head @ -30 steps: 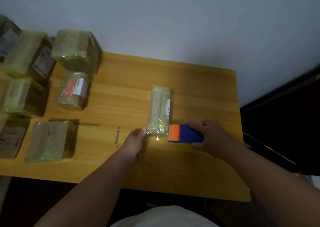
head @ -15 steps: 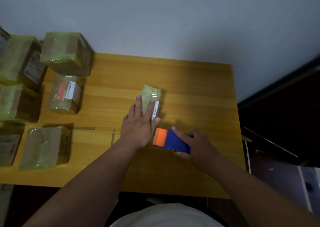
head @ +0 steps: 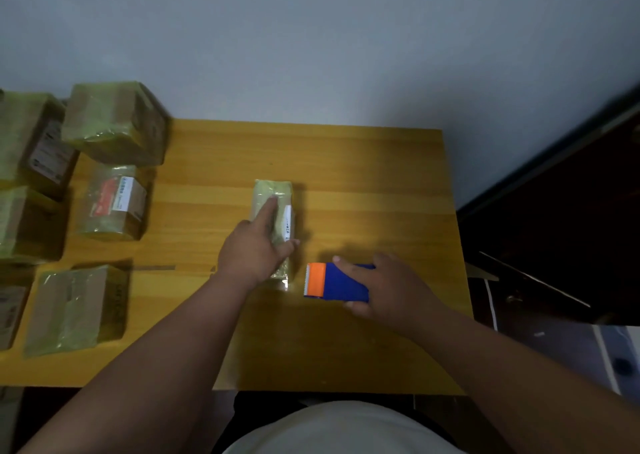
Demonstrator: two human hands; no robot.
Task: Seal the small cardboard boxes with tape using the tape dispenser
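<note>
A small narrow cardboard box (head: 282, 194) wrapped in yellowish tape lies lengthwise at the middle of the wooden table (head: 363, 183). My left hand (head: 256, 246) lies on top of it with straight fingers pointing away from me, the thumb along its right side. The blue and orange tape dispenser (head: 332, 282) rests on the table just right of the box's near end. My right hand (head: 384, 284) grips its blue body from the right, fingers curled over the top and thumb underneath. A short tail of tape (head: 284, 284) sticks out at the box's near end.
Several taped boxes stand along the left side: a large one (head: 114, 121) at the back, one with a red and white label (head: 112, 202), and a flat one (head: 74, 310) near the front edge. A dark doorway lies to the right of the table.
My left hand came from the box's near end onto its top and now lies slimmer along it. The dispenser and right hand drew back from the box toward me.
</note>
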